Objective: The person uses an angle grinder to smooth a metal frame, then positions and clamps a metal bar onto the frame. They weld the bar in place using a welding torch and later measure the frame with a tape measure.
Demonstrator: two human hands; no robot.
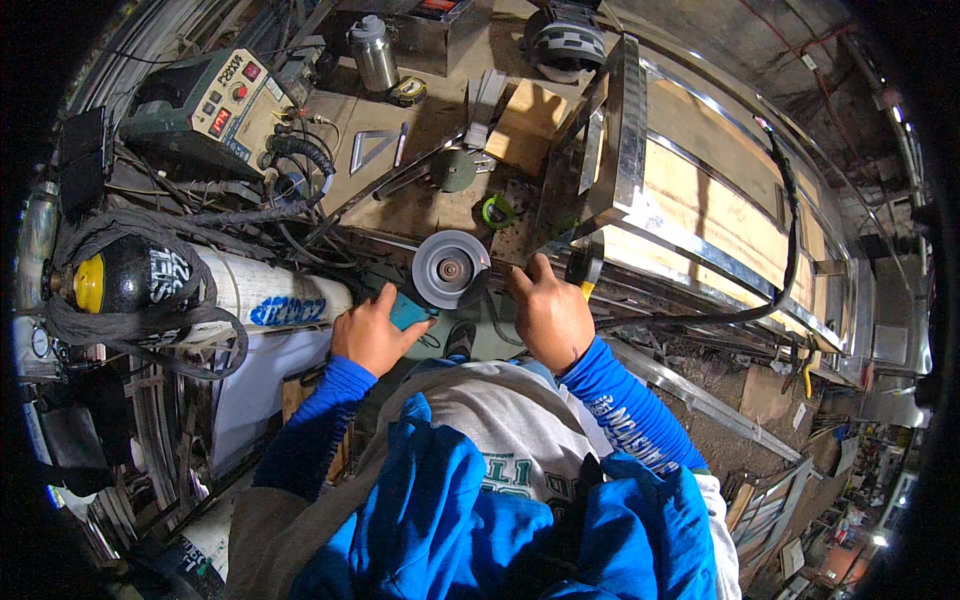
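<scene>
My left hand (373, 333) is wrapped around the teal body of an angle grinder (408, 311). The grinder's round grey disc (437, 292) faces up, with its metal centre showing. My right hand (553, 315) is closed just right of the disc, its index finger and thumb close to the disc's edge. What it holds, if anything, I cannot make out. Right behind its knuckles shows a black and yellow tool (590, 270), partly hidden. Beyond the disc, a bright green ring-shaped item (497, 211) and a dark round disc (454, 171) lie on the bench.
A welding machine (215, 115) with cables stands at the far left, above a gas cylinder (265, 290) wrapped in hose. On the bench (340, 190) are a metal bottle (373, 55), a tape measure (408, 91) and a triangular square (378, 148). A shiny metal frame (690, 225) extends right, with a black cable (725, 318) across it.
</scene>
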